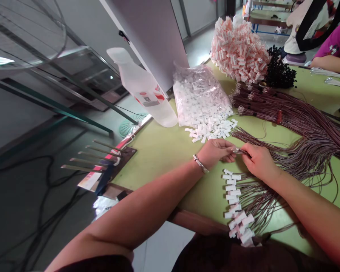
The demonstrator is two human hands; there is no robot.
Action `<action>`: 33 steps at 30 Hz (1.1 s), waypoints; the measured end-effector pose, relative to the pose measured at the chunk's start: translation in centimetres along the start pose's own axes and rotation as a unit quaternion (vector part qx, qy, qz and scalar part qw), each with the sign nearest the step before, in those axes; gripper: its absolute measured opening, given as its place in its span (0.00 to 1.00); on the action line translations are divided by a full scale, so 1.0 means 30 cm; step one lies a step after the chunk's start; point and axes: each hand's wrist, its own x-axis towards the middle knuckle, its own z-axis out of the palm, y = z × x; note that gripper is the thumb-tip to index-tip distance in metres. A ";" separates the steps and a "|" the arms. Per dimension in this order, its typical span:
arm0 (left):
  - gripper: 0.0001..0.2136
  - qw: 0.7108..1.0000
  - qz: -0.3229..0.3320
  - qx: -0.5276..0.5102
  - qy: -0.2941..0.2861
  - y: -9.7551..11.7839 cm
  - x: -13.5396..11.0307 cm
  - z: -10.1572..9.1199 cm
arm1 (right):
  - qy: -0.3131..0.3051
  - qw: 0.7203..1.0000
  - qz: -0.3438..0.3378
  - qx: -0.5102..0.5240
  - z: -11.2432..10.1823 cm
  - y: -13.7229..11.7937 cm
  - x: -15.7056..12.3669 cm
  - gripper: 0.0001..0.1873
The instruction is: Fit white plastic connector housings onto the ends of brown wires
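Note:
My right hand (259, 161) is closed around thin brown wires, and their bare metal ends (238, 150) stick out toward the left. Facing it, my left hand (218, 153), with a bracelet at the wrist, is pinched at those ends; what lies between its fingertips is too small to make out. Just beyond the left hand is a loose pile of white plastic connectors (211, 129). Nearer to me, wires fitted with white connectors (234, 192) lie in a column, their brown leads running right beneath my right forearm.
Behind the pile are a clear bag of white connectors (201, 94) and a tilted-looking plastic bottle (147, 90). Heaps of pinkish connectors (239, 51) and black parts (280, 70) stand farther back. Brown wire bundles (300, 113) cover the right. A pronged rack (116, 162) sits at the left edge; another person's arm (333, 62) rests across the table.

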 end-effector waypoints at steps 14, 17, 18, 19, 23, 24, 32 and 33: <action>0.07 0.995 0.099 -0.021 0.007 -0.039 0.023 -0.004 | 0.039 0.984 0.115 0.127 -0.005 -0.013 0.012 0.09; 0.07 0.996 0.093 -0.015 0.006 -0.037 0.023 -0.004 | 0.032 0.984 0.114 0.132 -0.003 -0.008 0.010 0.09; 0.06 0.996 0.088 -0.009 0.005 -0.034 0.020 -0.002 | 0.028 0.986 0.108 0.122 -0.003 -0.007 0.009 0.08; 0.06 0.997 0.082 -0.002 0.004 -0.031 0.016 0.000 | 0.021 0.989 0.100 0.108 -0.004 -0.007 0.008 0.07; 0.03 0.997 0.069 0.019 0.007 -0.023 0.005 0.016 | -0.015 0.996 0.074 0.055 -0.007 -0.015 0.007 0.06; 0.03 0.997 0.070 0.023 0.010 -0.023 0.005 0.019 | -0.020 0.996 0.072 0.048 -0.007 -0.017 0.007 0.06; 0.02 0.976 0.115 0.187 -0.012 -0.021 -0.004 -0.011 | -0.058 0.982 0.105 0.149 -0.027 0.010 0.019 0.10; 0.03 0.962 0.127 0.241 -0.034 -0.019 -0.014 -0.016 | -0.053 0.976 0.118 0.175 -0.031 0.019 0.023 0.13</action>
